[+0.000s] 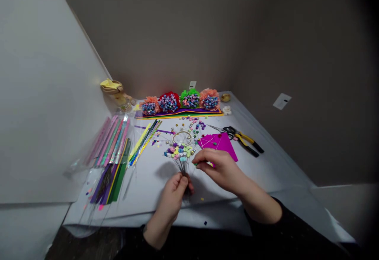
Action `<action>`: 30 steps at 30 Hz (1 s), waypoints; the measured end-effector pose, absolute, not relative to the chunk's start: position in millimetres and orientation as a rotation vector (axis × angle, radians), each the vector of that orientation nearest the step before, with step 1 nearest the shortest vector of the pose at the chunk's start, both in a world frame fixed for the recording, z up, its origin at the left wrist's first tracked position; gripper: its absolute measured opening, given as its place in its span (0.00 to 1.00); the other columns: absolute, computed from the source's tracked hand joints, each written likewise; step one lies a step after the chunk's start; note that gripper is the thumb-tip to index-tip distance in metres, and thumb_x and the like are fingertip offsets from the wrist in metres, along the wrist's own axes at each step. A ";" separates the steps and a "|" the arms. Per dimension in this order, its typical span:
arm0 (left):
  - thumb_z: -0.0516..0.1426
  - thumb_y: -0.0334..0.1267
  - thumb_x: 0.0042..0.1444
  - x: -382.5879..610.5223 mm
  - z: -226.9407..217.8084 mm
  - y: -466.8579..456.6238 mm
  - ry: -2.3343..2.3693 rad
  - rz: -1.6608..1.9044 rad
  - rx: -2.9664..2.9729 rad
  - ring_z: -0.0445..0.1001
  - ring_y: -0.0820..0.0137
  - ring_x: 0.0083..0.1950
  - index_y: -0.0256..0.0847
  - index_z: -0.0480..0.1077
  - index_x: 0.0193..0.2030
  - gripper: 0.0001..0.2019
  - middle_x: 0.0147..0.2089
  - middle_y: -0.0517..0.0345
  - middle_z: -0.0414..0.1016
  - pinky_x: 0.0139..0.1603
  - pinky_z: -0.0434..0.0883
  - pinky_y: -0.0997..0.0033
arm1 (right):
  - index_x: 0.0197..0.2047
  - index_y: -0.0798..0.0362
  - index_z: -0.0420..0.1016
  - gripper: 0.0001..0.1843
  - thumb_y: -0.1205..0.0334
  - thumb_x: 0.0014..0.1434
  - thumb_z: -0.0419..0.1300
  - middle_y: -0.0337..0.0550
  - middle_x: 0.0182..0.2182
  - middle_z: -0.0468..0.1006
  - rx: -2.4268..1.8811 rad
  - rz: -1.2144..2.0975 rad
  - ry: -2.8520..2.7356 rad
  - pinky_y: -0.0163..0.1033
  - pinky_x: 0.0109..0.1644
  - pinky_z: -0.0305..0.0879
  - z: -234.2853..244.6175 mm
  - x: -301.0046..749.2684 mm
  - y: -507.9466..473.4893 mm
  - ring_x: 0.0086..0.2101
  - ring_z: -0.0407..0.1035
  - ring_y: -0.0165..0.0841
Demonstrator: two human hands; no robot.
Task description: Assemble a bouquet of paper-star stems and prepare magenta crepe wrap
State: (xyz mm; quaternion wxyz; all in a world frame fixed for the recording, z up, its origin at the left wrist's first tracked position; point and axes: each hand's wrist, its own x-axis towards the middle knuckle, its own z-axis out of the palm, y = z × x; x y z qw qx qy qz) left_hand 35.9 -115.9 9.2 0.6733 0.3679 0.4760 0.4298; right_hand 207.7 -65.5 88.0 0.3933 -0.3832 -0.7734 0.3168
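My left hand (174, 197) is closed around the lower ends of a bunch of thin dark wires (182, 166) that fan upward. Small pastel paper stars (178, 151) sit on the wire tips. My right hand (218, 168) hovers just right of the bunch, thumb and forefinger pinched on a tiny green piece beside one of the wires. Both hands are over the white table sheet (260, 173), near its front edge.
Magenta paper (220, 142) lies behind my right hand, with scissors (229, 130) and yellow-handled pliers (247, 139) to its right. Packs of coloured paper strips (114, 143) lie at left. Several finished star bouquets (180, 101) stand along the back wall. A tape ring (182, 137) and loose stars lie mid-table.
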 end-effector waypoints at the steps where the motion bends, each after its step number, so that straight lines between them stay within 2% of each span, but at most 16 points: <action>1: 0.57 0.51 0.53 36.0 9.8 -115.8 1.087 0.958 0.848 0.67 0.74 0.27 0.38 0.66 0.29 0.17 0.25 0.61 0.69 0.31 0.64 0.74 | 0.36 0.52 0.74 0.07 0.71 0.58 0.55 0.41 0.32 0.77 -0.955 0.688 -2.005 0.37 0.39 0.68 87.0 203.6 -65.2 0.35 0.70 0.30; 5: 0.56 0.52 0.53 33.7 10.6 -116.3 1.150 0.929 0.891 0.67 0.73 0.28 0.38 0.65 0.27 0.17 0.25 0.60 0.69 0.31 0.63 0.74 | 0.38 0.53 0.72 0.08 0.72 0.60 0.53 0.44 0.33 0.75 -0.960 0.341 -2.054 0.40 0.40 0.67 78.9 195.3 -62.9 0.37 0.68 0.33; 10: 0.56 0.52 0.54 32.7 12.3 -117.4 1.157 0.933 0.822 0.67 0.74 0.27 0.38 0.64 0.29 0.17 0.25 0.61 0.69 0.29 0.62 0.75 | 0.42 0.53 0.71 0.11 0.74 0.60 0.51 0.47 0.35 0.75 -0.924 0.162 -2.059 0.43 0.42 0.68 64.0 192.9 -60.0 0.38 0.66 0.35; 16: 0.58 0.53 0.51 35.4 14.6 -118.2 1.138 0.941 0.785 0.67 0.74 0.26 0.38 0.65 0.29 0.18 0.24 0.62 0.68 0.29 0.62 0.75 | 0.42 0.52 0.69 0.11 0.74 0.59 0.53 0.46 0.35 0.74 -0.891 0.159 -2.003 0.43 0.43 0.68 57.0 192.0 -59.5 0.38 0.66 0.35; 22: 0.58 0.54 0.50 39.6 14.5 -120.9 1.103 0.979 0.742 0.63 0.76 0.24 0.39 0.63 0.27 0.19 0.22 0.65 0.63 0.27 0.62 0.75 | 0.45 0.52 0.70 0.12 0.72 0.58 0.54 0.46 0.36 0.75 -0.935 0.362 -1.912 0.39 0.41 0.68 63.1 189.8 -64.2 0.38 0.69 0.34; 26: 0.59 0.53 0.50 40.4 13.0 -121.9 1.106 0.985 0.741 0.63 0.75 0.24 0.38 0.64 0.30 0.18 0.22 0.65 0.64 0.28 0.62 0.74 | 0.41 0.52 0.72 0.08 0.71 0.60 0.55 0.44 0.34 0.76 -0.989 0.353 -1.934 0.38 0.40 0.67 65.5 193.0 -62.9 0.37 0.69 0.33; 30: 0.58 0.53 0.51 40.9 11.1 -123.6 1.126 0.971 0.751 0.65 0.74 0.25 0.38 0.66 0.31 0.18 0.23 0.62 0.66 0.29 0.63 0.74 | 0.38 0.52 0.71 0.08 0.72 0.60 0.53 0.44 0.32 0.74 -1.000 0.223 -1.981 0.41 0.40 0.67 63.0 193.2 -61.8 0.36 0.67 0.35</action>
